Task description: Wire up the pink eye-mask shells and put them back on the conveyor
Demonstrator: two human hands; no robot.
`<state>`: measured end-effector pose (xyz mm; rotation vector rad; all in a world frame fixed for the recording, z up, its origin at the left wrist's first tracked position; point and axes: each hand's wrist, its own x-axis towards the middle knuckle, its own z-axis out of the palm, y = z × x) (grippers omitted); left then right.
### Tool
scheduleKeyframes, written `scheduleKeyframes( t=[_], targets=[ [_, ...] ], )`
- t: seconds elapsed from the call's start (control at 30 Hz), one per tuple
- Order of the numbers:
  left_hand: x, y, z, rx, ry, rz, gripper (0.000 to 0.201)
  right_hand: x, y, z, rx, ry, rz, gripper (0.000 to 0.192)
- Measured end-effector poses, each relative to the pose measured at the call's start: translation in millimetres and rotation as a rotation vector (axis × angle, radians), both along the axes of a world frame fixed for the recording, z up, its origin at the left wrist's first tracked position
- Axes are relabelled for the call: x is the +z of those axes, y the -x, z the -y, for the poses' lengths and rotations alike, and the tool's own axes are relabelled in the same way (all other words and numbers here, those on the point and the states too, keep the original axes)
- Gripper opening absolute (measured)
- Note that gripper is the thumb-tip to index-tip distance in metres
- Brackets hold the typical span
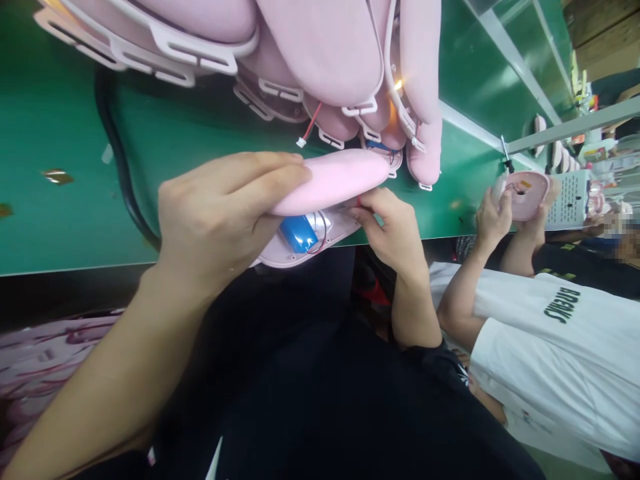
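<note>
At the center of the frame, the left hand is closed around a pink shell, fingers over its top. The right hand pinches the shell's edge just right of the blue battery in its open underside. More pink shells are piled above on the green bench. At right, a co-worker's hands hold another.

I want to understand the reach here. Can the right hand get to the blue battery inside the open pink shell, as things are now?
Probably yes. The right hand touches the edge of the pink shell, and the blue battery lies uncovered beside it. The left hand grips the shell from the other side, not over the battery.
</note>
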<state>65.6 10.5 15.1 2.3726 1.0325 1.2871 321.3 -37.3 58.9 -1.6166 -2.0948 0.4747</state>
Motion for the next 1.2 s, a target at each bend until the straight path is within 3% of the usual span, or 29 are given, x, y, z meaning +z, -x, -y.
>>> scheduleKeyframes(
  t=[0.17,0.37,0.53,0.73,0.9,1.2],
  targets=[
    [0.0,-1,0,0.009,0.013,-0.018,0.034,-6.0,-4,-8,0.067,0.004,0.014,0.016],
    [0.4,0,-4,0.008,0.009,-0.022,0.033,-16.7,-2,-13,0.035,-0.042,0.028,0.013],
    [0.0,-1,-5,0.008,0.014,-0.012,0.032,-25.0,-3,-13,0.070,-0.167,0.030,0.014],
    [-1.5,-1,-5,-0.004,0.018,-0.006,0.035,-44.6,-3,-12,0.051,-0.329,0.114,0.029],
    [-2.6,0,-4,0.014,0.017,-0.002,0.034,-42.0,-6,-11,0.069,-0.388,0.063,0.024],
    [-3.4,0,-4,0.005,0.011,-0.029,0.035,-46.3,-10,-13,0.112,-0.280,0.103,0.030]
  ],
)
